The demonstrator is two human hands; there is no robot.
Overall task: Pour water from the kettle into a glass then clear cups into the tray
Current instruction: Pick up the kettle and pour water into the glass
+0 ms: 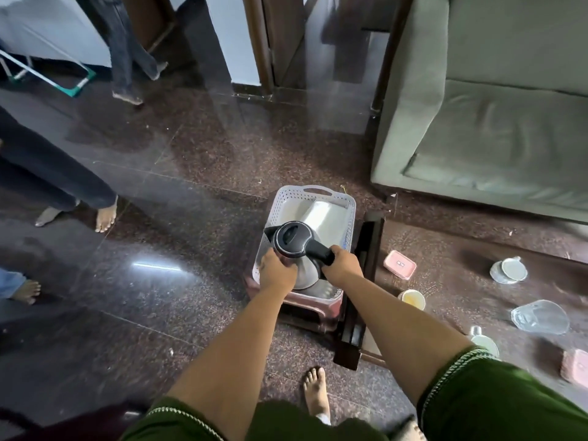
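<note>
Right hand (342, 262) clamped on kettle (294, 249) handle, left hand (276, 272) steadying its body, 2-handed over tray (348, 208), likely against tipping.

This is a home, most likely a living room. A grey-green sofa (496, 122) stands at the right on a dark polished stone floor (178, 192). Brown wooden door frames (259, 43) open at the back. Several people stand barefoot (105, 214) around. A low dark desk (445, 249) carries cups (508, 270) and small pink boxes (400, 264), and a folded drying rack (47, 74) leans at the far left.
</note>
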